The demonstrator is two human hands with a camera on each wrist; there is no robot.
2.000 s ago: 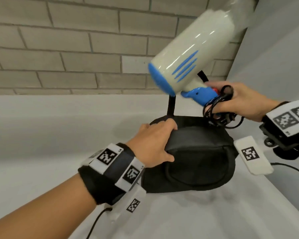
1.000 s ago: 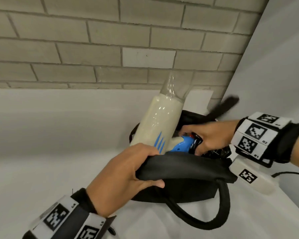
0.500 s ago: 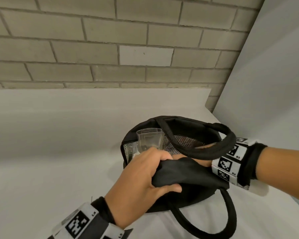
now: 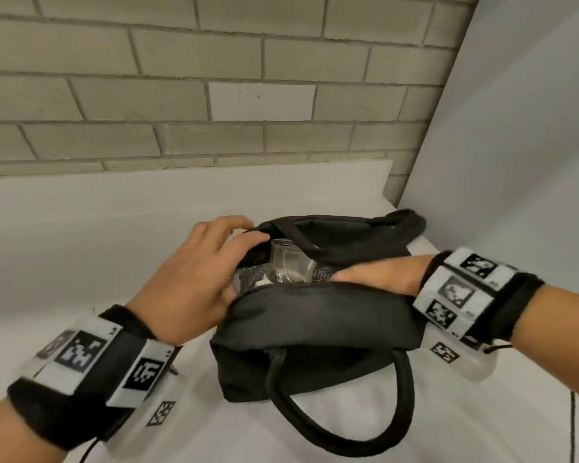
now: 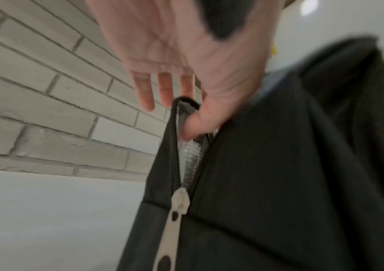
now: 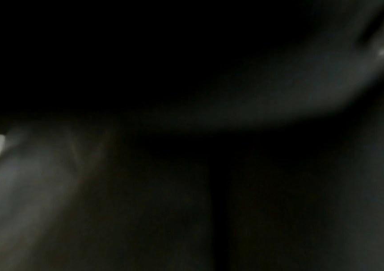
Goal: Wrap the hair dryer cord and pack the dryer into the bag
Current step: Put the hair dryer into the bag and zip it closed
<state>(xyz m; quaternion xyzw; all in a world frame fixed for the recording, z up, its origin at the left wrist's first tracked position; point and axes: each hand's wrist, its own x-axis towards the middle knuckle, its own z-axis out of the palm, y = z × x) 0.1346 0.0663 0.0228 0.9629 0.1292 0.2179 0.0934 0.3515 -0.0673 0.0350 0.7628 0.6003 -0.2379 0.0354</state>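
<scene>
The black bag (image 4: 315, 315) stands on the white counter with its zip top gaping. Of the hair dryer only the clear nozzle (image 4: 290, 265) shows, poking up inside the opening against the mesh lining; its body and cord are hidden. My left hand (image 4: 221, 262) rests at the left end of the opening, thumb at the zip edge, fingers spread straight over the far rim. In the left wrist view the left hand (image 5: 186, 91) is splayed above the bag (image 5: 290, 183) and its pale zipper pull (image 5: 177, 210). My right hand (image 4: 375, 274) reaches inside the bag, fingers hidden. The right wrist view is dark.
A brick wall (image 4: 214, 95) runs behind the counter and a white panel (image 4: 515, 162) closes the right side. One bag handle (image 4: 341, 429) loops toward me on the counter; the other (image 4: 401, 225) lies at the far right. A thin black cable (image 4: 572, 429) runs down the right edge.
The dryer came down from the air into the bag, carried by my right hand, which stays inside. My left hand let go of the near flap and shifted to the opening's left end.
</scene>
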